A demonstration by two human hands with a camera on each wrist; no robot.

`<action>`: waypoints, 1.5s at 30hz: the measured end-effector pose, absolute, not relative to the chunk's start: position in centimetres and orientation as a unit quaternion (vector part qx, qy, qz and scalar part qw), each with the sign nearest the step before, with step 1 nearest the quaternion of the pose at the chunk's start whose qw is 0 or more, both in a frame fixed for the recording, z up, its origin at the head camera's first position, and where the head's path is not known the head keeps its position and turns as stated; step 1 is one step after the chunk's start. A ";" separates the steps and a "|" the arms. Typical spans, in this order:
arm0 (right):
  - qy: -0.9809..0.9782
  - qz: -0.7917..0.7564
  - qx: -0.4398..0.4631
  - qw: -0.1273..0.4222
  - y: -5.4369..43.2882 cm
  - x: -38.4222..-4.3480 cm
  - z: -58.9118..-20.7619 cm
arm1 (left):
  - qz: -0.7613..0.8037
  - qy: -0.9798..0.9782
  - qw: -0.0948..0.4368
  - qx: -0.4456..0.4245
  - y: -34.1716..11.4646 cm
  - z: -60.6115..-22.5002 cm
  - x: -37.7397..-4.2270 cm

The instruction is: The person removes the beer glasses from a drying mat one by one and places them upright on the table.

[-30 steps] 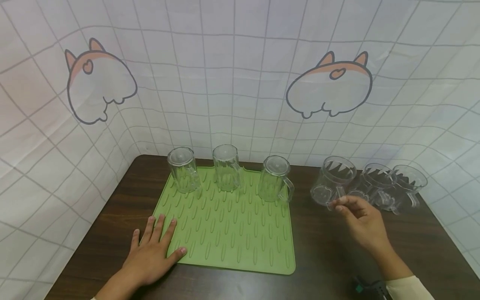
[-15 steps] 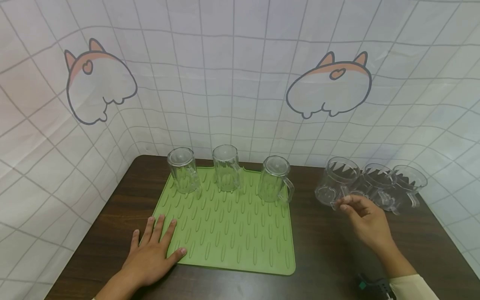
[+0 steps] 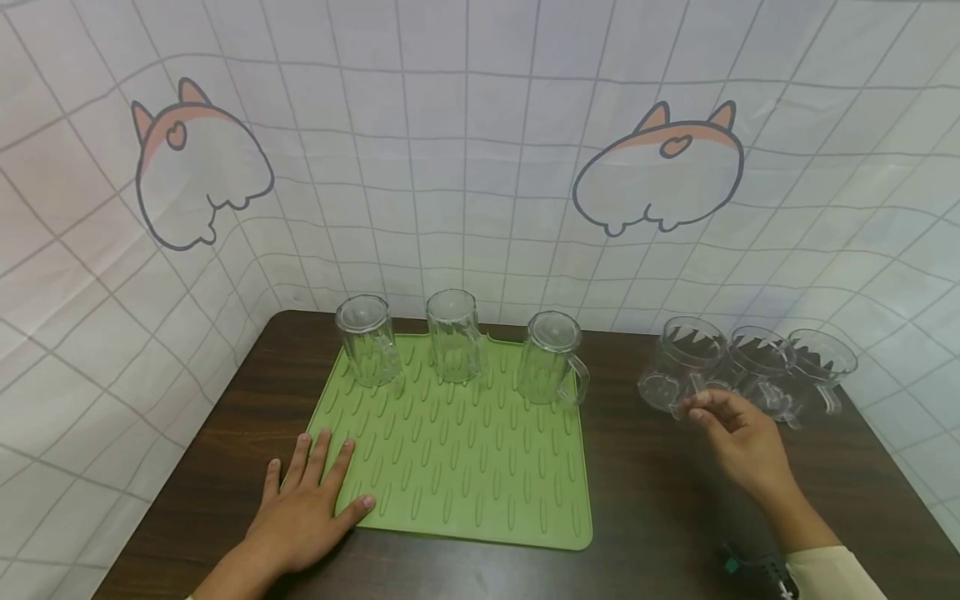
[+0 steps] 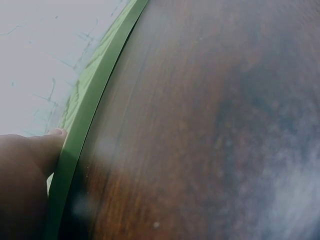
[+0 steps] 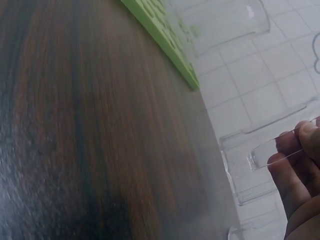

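My right hand (image 3: 703,405) pinches the handle of a clear plastic mug (image 3: 675,367) that leans just right of the green ribbed mat (image 3: 465,475). In the right wrist view my fingertips (image 5: 295,150) hold the clear handle (image 5: 265,152). My left hand (image 3: 315,487) lies flat with straight fingers on the mat's front left corner. The left wrist view shows its thumb (image 4: 30,160) against the mat's edge (image 4: 90,115). Three clear mugs stand upside down along the mat's back edge: one at the left (image 3: 366,340), one in the middle (image 3: 453,335), one at the right (image 3: 551,358).
Two more clear mugs (image 3: 759,367) (image 3: 821,367) sit together at the back right of the dark wooden table (image 3: 652,500). A white gridded cloth backdrop (image 3: 480,167) wraps round the back and sides. A small dark object (image 3: 750,567) lies by my right sleeve.
My right hand and the mug it pinches have shifted slightly to the right, toward the other two mugs. The left hand has stayed put.
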State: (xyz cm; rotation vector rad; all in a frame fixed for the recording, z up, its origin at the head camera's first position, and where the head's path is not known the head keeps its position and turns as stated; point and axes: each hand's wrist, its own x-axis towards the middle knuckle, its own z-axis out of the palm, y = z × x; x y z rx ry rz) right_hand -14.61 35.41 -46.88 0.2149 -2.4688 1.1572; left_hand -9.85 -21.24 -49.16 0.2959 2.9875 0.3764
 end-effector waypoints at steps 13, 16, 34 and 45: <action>-0.896 0.397 0.059 0.190 36.7 -14.8 -47.4 | 0.124 0.986 0.057 0.098 -21.2 -49.2 -9.9; -0.896 0.398 0.058 0.186 37.0 -14.9 -47.6 | 0.123 0.986 0.061 0.097 -21.2 -49.2 -9.9; -0.893 0.407 0.066 0.183 37.3 -14.9 -48.0 | 0.125 0.986 0.056 0.097 -21.1 -49.2 -9.8; -0.884 0.407 0.000 0.230 37.0 -13.9 -47.7 | 0.122 0.986 0.054 0.098 -21.2 -49.3 -9.9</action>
